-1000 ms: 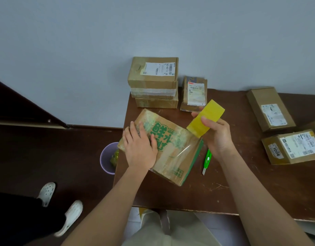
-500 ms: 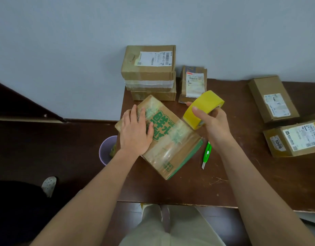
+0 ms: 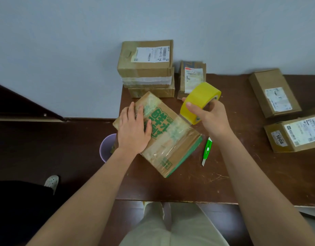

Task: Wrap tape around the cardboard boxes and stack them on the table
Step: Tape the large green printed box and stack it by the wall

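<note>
While the left hand (image 3: pixel 133 128) lies flat, fingers straight, on the green-printed box (image 3: pixel 158 134) on the desk (image 3: pixel 224 183), the right hand (image 3: pixel 209 118) grips the yellow tape roll (image 3: pixel 200 102) just above it.

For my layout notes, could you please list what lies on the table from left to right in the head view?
Left hand flat on the green-printed box → yellow tape roll in the right hand → green utility knife → box marked 1006.
</note>
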